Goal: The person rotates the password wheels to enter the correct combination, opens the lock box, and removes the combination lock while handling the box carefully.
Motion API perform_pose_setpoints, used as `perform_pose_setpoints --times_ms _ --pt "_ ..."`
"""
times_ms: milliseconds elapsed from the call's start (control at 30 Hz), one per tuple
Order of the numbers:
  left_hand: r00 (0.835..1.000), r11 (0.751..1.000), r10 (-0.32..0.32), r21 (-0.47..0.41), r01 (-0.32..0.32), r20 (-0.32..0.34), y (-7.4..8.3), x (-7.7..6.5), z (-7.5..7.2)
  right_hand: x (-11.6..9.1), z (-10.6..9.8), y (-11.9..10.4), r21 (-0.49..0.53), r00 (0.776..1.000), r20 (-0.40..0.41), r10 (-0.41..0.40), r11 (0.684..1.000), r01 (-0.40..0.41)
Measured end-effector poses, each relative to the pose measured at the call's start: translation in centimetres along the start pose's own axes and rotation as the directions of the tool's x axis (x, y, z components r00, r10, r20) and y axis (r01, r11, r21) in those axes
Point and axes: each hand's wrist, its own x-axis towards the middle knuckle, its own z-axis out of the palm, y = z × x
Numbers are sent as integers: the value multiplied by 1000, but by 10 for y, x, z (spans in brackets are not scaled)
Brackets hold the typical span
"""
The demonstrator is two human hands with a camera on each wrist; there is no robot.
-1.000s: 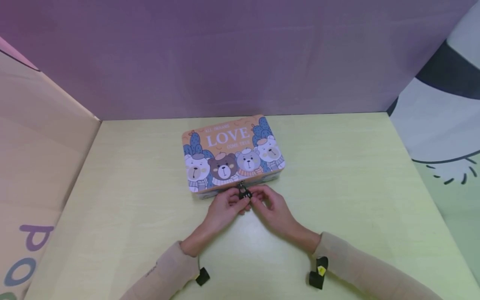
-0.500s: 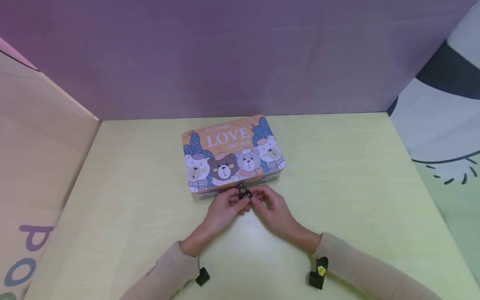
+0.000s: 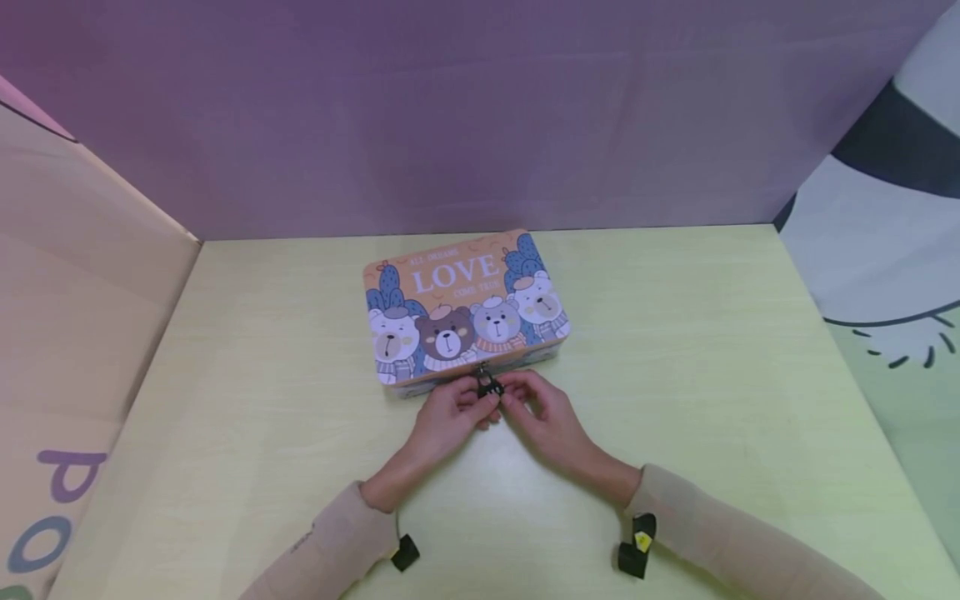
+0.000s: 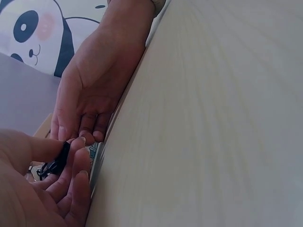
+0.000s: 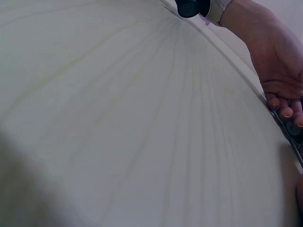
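A small black padlock (image 3: 491, 387) hangs by its shackle from the front clasp of a tin box (image 3: 468, 287), whose lid shows cartoon bears and the word LOVE. My left hand (image 3: 446, 423) pinches the padlock between thumb and fingers, which the left wrist view shows closely, the lock body (image 4: 59, 160) tucked under the thumb. From the other side, the right hand (image 3: 551, 425) has its thumb and index finger at the padlock's right end, pinching it. The lid is down. In the right wrist view the left hand (image 5: 279, 61) appears at the right edge, and the padlock is hidden.
The box stands on a pale wooden table (image 3: 712, 375), near its back edge. A purple panel (image 3: 480, 117) rises behind, with printed panels at both sides. Each sleeve carries a small black camera, one at the left wrist (image 3: 406, 553), another at the right wrist (image 3: 632, 560).
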Motion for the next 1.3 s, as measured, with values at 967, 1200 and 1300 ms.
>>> perform_pose_setpoints --times_ms 967,1200,1300 --pt "1000 1000 -5 13 5 -12 0 0 0 0 -1 1 -11 1000 4 4 1000 -4" --pt "1000 999 6 33 -6 -5 0 0 -1 0 -1 0 -12 1000 5 -2 1000 2" --pt "1000 999 15 43 -14 -4 0 -1 -1 -1 -1 0 -11 1000 7 5 1000 -5"
